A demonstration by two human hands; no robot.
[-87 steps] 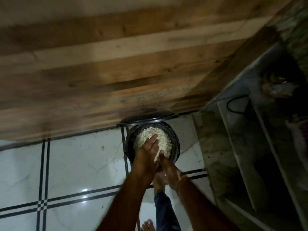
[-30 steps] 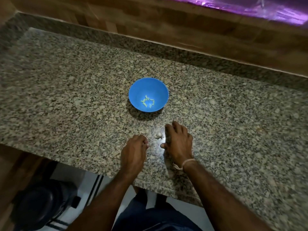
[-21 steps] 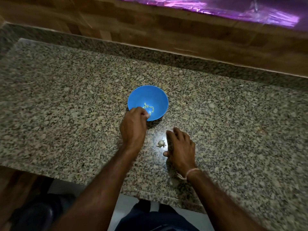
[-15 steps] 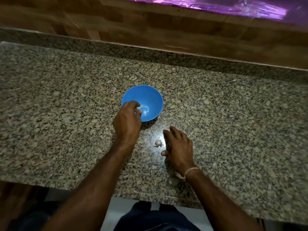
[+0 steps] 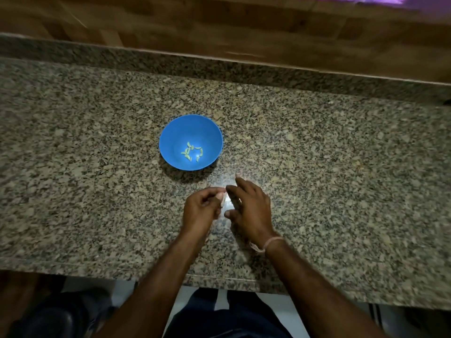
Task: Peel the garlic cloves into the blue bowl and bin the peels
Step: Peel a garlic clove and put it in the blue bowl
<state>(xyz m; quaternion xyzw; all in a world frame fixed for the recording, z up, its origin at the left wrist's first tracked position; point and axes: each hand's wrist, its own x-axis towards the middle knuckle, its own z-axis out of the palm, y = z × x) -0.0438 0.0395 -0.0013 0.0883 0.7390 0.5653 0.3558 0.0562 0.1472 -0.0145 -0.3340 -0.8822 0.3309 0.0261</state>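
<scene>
Near blue bowl (image 5: 175,132), garlic clove (image 5: 222,200) in left hand (image 5: 201,211), right hand (image 5: 251,211) beside

Polished speckled granite counter (image 5: 317,154), smooth plastic-looking blue bowl (image 5: 175,132), wood-grain backsplash (image 5: 219,28).

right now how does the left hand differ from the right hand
The left hand has its fingers curled in; the right hand has them spread and straighter. The right wrist wears a thread band; the left wrist is bare. Both are over the granite counter, on the near side of the blue bowl.
</scene>
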